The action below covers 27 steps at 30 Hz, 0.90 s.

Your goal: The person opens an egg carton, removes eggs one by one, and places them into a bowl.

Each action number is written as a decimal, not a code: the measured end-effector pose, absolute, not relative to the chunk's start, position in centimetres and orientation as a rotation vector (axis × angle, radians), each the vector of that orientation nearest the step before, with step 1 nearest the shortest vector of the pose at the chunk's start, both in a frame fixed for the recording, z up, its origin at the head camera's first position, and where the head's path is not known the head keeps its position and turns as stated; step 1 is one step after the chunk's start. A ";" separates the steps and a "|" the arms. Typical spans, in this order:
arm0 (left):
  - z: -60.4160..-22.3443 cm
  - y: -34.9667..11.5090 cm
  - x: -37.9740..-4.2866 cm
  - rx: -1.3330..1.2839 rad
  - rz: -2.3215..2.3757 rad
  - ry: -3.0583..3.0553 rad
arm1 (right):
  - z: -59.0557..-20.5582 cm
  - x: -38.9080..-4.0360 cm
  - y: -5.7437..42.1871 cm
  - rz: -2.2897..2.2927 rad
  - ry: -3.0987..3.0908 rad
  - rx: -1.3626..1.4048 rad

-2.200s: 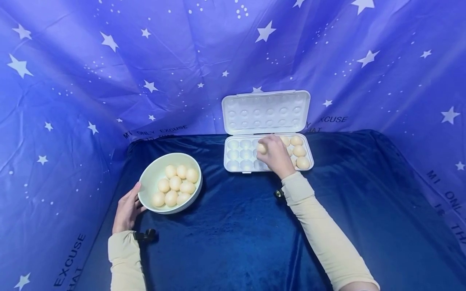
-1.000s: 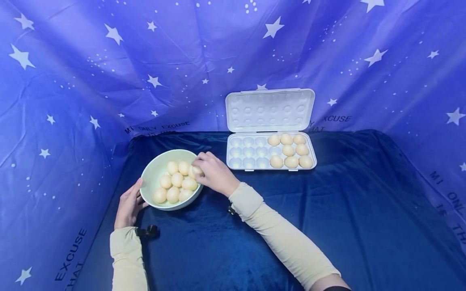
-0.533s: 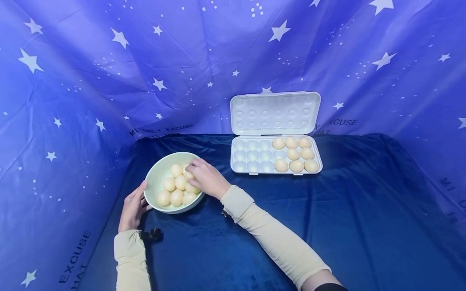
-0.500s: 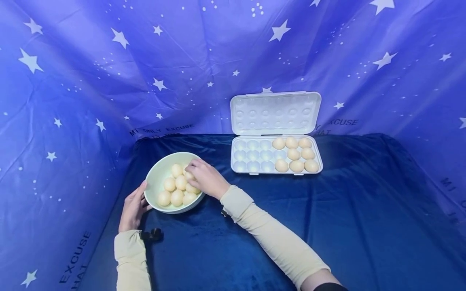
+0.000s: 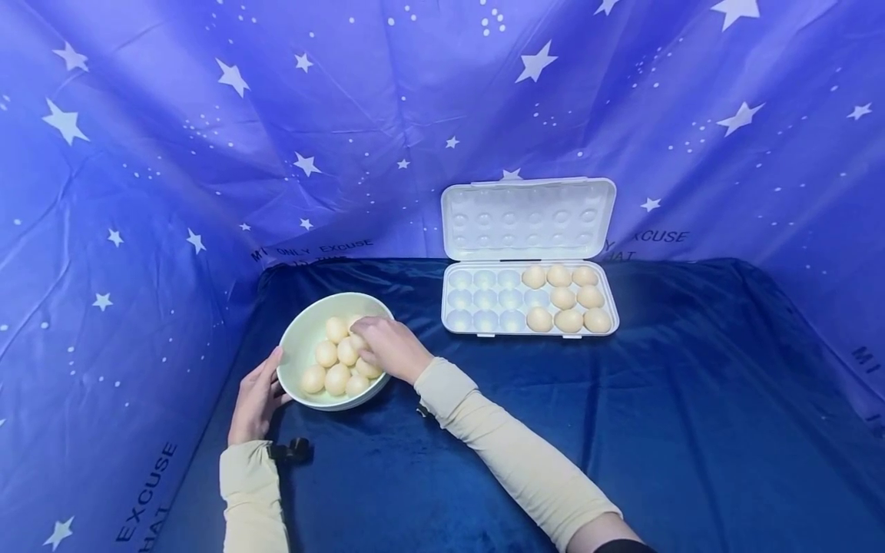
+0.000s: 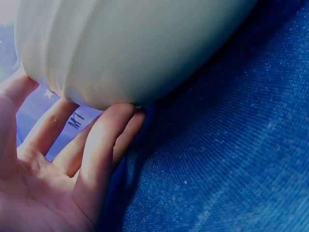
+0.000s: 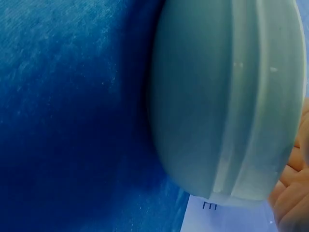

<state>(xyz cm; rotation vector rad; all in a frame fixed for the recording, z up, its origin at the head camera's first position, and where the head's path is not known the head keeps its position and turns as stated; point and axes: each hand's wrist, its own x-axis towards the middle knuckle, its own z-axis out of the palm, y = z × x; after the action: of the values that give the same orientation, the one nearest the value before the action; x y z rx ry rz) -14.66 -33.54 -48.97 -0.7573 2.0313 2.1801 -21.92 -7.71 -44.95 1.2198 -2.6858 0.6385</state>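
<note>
A pale green bowl (image 5: 296, 338) of several light-brown eggs (image 5: 337, 379) stands at the left, its opening tilted. My left hand (image 5: 254, 395) holds its left side, thumb at the rim. In the left wrist view that hand's fingertips press the bowl's outer wall (image 6: 145, 53). Reaching over the right rim, my right hand (image 5: 396, 349) pinches an egg (image 5: 356, 342) low among the others, partly hidden by the fingers. The right wrist view is mostly filled by the bowl's ridged outside (image 7: 203, 106). A white egg box (image 5: 462, 332) stands open, with eggs (image 5: 568, 320) in its right half.
The box's lid (image 5: 528, 211) leans upright at the back, close to the starry blue curtain (image 5: 387, 92). Bare cups (image 5: 484, 299) fill the box's left half. Dark blue cloth (image 5: 442, 476) covers the table. A black wrist camera (image 5: 290, 451) sits by the left cuff.
My right hand has carried an egg from the box leftward to the bowl and lowered it among the eggs. My left hand stays on the bowl. The whole view has shifted slightly.
</note>
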 end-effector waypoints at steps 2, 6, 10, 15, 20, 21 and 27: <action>-49.0 -33.5 -14.7 -0.760 2.183 2.022 | -44.9 -21.9 -7.4 0.633 -2.679 1.218; -49.0 -33.4 -14.7 -0.761 2.180 2.010 | -44.7 -21.7 -6.6 0.639 -2.675 1.191; -49.0 -33.5 -14.6 -0.771 2.168 2.004 | -44.6 -21.6 -5.6 0.674 -2.661 1.171; -49.0 -33.6 -14.5 -0.784 2.180 1.986 | -44.2 -21.4 -4.2 0.709 -2.642 1.137; -48.9 -33.5 -14.7 -0.780 2.183 1.982 | -43.9 -20.9 -2.1 0.752 -2.621 1.077; -48.9 -33.5 -14.7 -0.782 2.178 1.982 | -43.9 -20.8 -1.6 0.762 -2.619 1.065; -48.5 -33.5 -14.4 -0.790 2.171 1.980 | -43.9 -20.2 1.5 0.729 -2.634 0.974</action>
<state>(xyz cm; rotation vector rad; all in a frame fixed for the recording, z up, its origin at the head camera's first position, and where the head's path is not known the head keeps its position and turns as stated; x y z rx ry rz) -14.39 -33.48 -48.49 -0.7896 1.9797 2.1708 -20.25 1.46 -43.91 0.9740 -2.6342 0.7287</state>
